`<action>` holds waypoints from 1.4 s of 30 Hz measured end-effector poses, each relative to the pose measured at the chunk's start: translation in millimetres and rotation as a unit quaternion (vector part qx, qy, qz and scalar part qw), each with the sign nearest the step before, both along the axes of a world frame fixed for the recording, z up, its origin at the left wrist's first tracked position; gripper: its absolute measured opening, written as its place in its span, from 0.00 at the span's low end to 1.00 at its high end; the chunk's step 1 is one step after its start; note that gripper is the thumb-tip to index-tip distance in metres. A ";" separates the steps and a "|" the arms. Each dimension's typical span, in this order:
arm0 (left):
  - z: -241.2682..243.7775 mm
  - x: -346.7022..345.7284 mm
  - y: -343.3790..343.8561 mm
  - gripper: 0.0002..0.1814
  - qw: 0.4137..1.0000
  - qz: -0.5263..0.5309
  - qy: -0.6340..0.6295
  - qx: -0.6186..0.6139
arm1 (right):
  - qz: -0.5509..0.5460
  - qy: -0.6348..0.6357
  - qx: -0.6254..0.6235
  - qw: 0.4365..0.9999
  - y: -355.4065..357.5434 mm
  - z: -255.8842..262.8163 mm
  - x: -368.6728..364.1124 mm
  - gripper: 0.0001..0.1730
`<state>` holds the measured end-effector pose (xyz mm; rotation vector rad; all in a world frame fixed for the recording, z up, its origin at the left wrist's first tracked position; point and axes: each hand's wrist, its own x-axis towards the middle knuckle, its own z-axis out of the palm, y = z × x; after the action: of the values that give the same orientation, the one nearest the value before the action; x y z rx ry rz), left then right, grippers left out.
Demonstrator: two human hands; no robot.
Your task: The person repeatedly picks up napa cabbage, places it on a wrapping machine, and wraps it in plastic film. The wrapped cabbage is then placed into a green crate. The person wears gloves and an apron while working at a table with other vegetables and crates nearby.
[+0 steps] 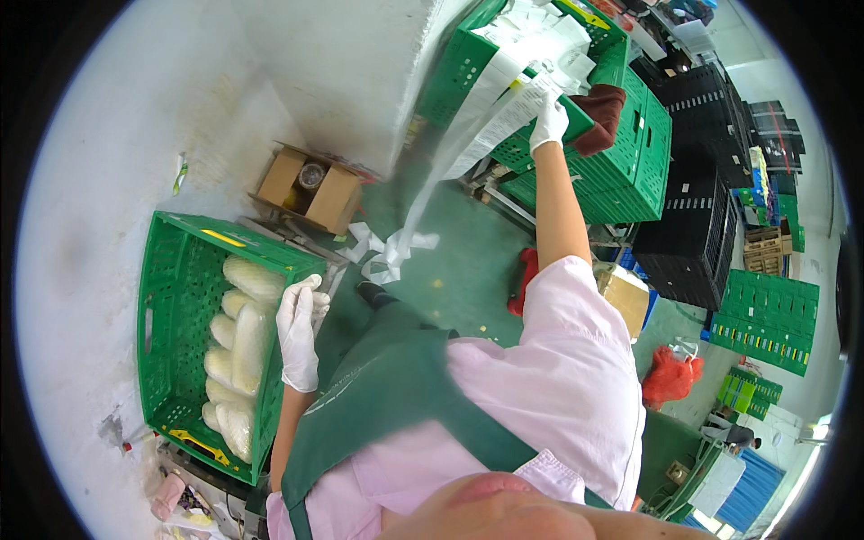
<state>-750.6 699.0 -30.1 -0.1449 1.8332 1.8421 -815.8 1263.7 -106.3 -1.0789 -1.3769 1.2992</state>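
My right hand [551, 121], in a white glove, grips a long strip of printed paper labels [496, 131] at the near rim of a green plastic crate [462, 71]. That crate is heaped with white label paper [540, 40]. The strip hangs down to the floor, where its tail [388, 253] lies in loose folds. My left hand [300, 331], also gloved, is beside the right rim of another green crate [182, 324], fingers loosely curled with nothing visible in them. Several pale oblong pieces in white netting-like wrap [246, 344] lie inside that crate.
An open cardboard box [309, 187] stands by the wall. A brown cloth [601, 120] hangs over the label crate's rim. Stacked green crates [607, 169] and black crates [688, 229] are to the right. A red bag [671, 374] lies on the floor. Another person [729, 432] is far off.
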 end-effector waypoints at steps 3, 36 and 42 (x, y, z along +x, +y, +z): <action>2.0 1.9 -6.8 0.14 1.000 0.010 -0.007 -0.008 | 0.114 0.047 -0.040 0.992 1.2 17.3 8.7 0.14; -13.4 294.3 -269.6 0.16 0.592 0.793 0.054 0.130 | 0.922 -0.121 0.149 0.336 -824.7 55.6 0.4 0.12; -2.4 373.1 -344.5 0.13 0.604 0.788 0.073 -0.088 | 0.903 -0.223 0.020 0.367 -964.8 -76.0 17.6 0.15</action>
<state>-377.5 354.5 -32.4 -2.4209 2.0010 2.5297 -798.2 298.9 -182.3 1.0473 -3.1730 2.2291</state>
